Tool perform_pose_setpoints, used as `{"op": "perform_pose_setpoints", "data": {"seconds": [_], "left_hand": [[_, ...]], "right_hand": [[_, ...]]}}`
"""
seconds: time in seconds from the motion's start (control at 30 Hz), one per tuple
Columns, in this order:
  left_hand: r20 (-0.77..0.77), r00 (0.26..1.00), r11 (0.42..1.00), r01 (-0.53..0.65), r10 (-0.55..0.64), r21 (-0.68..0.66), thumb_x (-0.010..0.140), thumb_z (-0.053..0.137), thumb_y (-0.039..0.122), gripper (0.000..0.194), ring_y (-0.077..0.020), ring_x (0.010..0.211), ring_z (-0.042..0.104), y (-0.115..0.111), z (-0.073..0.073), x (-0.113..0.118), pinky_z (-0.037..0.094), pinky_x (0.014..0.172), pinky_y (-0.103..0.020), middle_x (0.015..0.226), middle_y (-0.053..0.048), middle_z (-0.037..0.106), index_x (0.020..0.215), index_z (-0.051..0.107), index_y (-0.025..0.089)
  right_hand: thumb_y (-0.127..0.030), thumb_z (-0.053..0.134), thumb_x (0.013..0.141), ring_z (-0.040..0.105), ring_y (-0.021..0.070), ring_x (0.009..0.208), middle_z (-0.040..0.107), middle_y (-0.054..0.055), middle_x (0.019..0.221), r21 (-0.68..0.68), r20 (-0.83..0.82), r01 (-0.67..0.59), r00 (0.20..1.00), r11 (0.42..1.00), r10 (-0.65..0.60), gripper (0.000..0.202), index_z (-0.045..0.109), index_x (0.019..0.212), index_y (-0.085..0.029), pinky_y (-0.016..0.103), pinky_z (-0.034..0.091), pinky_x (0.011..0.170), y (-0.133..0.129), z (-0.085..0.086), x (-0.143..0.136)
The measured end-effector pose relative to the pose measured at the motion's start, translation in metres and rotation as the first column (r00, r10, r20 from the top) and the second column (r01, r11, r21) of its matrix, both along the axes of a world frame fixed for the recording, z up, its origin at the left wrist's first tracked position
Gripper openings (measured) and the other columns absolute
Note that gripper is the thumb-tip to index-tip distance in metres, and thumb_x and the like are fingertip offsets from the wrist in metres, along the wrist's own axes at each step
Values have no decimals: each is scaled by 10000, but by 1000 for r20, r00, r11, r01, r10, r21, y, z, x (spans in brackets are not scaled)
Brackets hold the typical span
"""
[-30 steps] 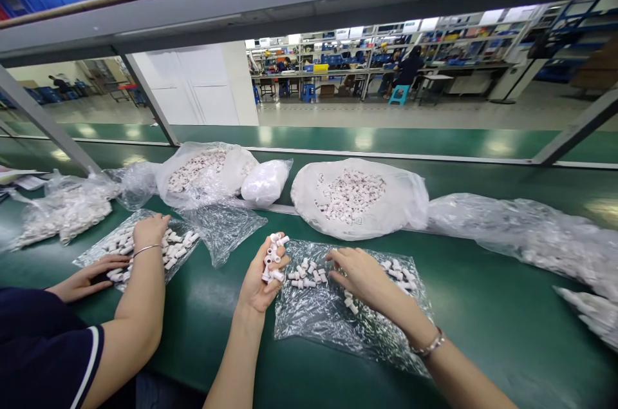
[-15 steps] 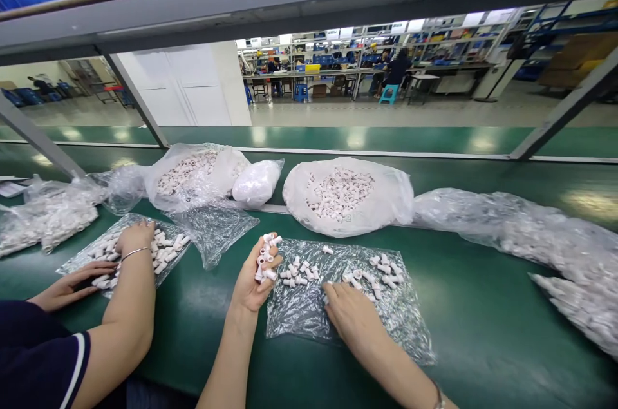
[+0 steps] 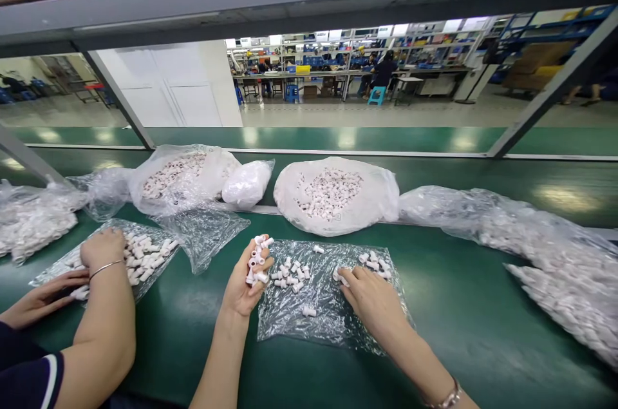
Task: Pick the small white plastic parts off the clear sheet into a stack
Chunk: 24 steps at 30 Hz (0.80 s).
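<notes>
White fittings [image 3: 256, 260] lie in the upturned left hand [image 3: 241, 286], right hand [image 3: 373, 298] palm-down.

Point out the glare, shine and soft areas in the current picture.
Head view: pale glare on the green surface at far right; head view: bright glints over the clear plastic sheet; head view: distant workstations look soft, fine detail lost.
</notes>
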State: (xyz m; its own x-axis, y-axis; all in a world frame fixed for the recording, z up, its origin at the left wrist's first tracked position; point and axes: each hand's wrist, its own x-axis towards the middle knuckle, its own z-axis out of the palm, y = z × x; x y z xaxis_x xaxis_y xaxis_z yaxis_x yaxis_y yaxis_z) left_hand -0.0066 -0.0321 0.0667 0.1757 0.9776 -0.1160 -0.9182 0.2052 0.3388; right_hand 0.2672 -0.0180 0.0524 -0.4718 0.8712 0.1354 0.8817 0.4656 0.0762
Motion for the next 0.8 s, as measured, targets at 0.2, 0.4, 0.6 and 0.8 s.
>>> {"op": "perform_pose_setpoints", "data": {"seconds": [0.2,0.4,0.6,0.8], "left_hand": [[9,1000,1000,-6,6,-5,1035,322,301,244,-44,443,449,2,0,-1,341,207,-92,728,38,418,1033,519,157],[-2,1000,1000,24,-24,0,1036,320,314,243,-44,412,419,1,0,-1,338,212,-93,695,45,410,980,506,167],[-17,1000,999,13,-13,-33,1038,303,301,236,-44,403,419,1,2,-1,298,206,-82,696,41,426,1013,499,174],[-9,1000,998,24,-25,-51,1028,347,294,179,-39,394,410,0,1,2,268,211,-65,688,44,442,1022,487,183]], "right_hand": [[-121,674,876,671,256,783,689,85,847,-13,29,40,999,999,-40,143,666,1008,-176,333,465,640,0,-4,-18],[-146,710,853,667,229,779,698,67,866,-23,6,-31,999,999,32,180,656,1017,-195,313,481,656,-15,-5,-49],[-154,547,942,660,207,767,671,75,917,41,-217,-57,974,998,65,144,593,1075,-182,291,501,620,-23,-5,-23],[-297,338,1020,678,217,741,647,102,984,8,-370,113,924,994,-102,226,538,1057,-198,267,465,459,-12,-18,49]]}}
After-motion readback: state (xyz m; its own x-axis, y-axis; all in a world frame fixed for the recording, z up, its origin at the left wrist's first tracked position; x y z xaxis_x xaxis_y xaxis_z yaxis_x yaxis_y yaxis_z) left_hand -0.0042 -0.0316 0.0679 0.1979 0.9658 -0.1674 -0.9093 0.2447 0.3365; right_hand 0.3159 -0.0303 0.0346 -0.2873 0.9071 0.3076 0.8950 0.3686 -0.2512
